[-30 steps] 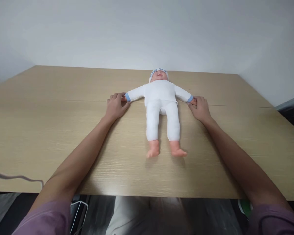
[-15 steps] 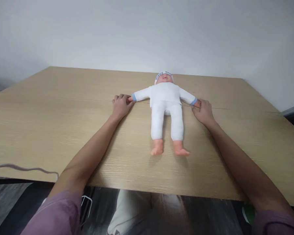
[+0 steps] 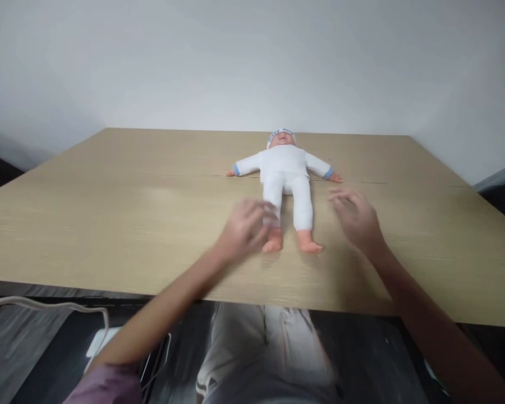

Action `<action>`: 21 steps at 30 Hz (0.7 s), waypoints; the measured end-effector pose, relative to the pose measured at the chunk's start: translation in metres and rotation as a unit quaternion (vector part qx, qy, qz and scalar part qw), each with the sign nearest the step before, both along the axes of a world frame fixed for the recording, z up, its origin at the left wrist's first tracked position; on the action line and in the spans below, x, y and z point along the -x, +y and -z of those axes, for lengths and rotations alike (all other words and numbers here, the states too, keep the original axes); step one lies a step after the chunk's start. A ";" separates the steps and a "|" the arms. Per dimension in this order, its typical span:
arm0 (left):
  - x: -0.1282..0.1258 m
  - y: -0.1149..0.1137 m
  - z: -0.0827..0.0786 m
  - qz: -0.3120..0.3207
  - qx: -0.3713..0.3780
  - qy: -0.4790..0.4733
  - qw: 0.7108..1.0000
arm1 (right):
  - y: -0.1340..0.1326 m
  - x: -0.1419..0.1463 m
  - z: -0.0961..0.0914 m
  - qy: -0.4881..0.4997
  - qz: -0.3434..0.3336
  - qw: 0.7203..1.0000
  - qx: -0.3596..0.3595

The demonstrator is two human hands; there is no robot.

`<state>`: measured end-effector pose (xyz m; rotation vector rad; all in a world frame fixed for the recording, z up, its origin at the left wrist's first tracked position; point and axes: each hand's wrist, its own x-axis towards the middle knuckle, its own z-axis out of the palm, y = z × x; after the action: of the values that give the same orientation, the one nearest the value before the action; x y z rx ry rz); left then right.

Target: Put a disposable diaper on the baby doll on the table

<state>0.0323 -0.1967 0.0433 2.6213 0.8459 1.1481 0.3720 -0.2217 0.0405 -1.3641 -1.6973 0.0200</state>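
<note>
A baby doll [image 3: 285,161] in a white suit with blue cuffs lies on its back on the wooden table [image 3: 109,224]. Its arms are spread wide and its bare feet point toward me. My left hand [image 3: 246,229], blurred by motion, is in front of the doll's leg on the left and partly covers it; its fingers are loosely bent and apart, and contact cannot be made out. To the right of the doll's legs, my right hand [image 3: 357,219] is raised over the table, thumb and fingers apart, holding nothing. The doll wears a white headband with blue lettering.
A pale wall [image 3: 252,62] rises behind the table's far edge. A white cable [image 3: 46,304] runs below the near edge at the left, by a white box-like thing [image 3: 103,339]. My legs [image 3: 252,348] are under the table's front.
Both hands have let go of the doll's hands and come back toward me, the left one also moving rightward. The doll's arms stay spread. The camera view has shifted slightly.
</note>
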 end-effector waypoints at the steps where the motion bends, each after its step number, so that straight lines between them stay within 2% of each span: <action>1: -0.003 -0.033 0.003 0.076 -0.002 0.014 0.997 | -0.034 0.010 -0.004 0.003 -0.019 1.000 0.002; 3: -0.008 -0.097 0.022 0.229 -0.029 0.027 0.973 | -0.103 0.027 0.000 -0.013 -0.060 0.998 -0.010; 5: -0.014 -0.151 0.054 0.318 -0.004 0.031 0.947 | -0.162 0.038 0.017 -0.026 -0.117 0.991 -0.059; 7: -0.021 -0.192 0.088 0.316 0.065 0.018 0.946 | -0.203 0.043 0.043 -0.042 -0.181 0.980 -0.068; 9: -0.027 -0.217 0.114 0.278 0.126 0.022 0.952 | -0.225 0.044 0.072 -0.047 -0.201 0.978 -0.028; 11: -0.031 -0.231 0.128 0.227 0.198 0.041 0.953 | -0.236 0.043 0.101 -0.029 -0.187 0.982 0.019; 13: -0.033 -0.236 0.131 0.177 0.291 0.037 0.939 | -0.240 0.043 0.126 -0.001 -0.164 0.985 0.053; 17: -0.033 -0.237 0.139 0.057 0.459 -0.041 0.886 | -0.244 0.044 0.162 0.080 -0.095 0.982 0.145; 21: -0.036 -0.235 0.174 -0.056 0.553 -0.075 0.828 | -0.251 0.046 0.185 0.164 -0.033 0.959 0.229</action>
<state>0.0680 -0.4314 -0.1311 1.5087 1.1591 0.5489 0.3261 -0.4729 -0.1450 -1.5336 -1.5036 0.6783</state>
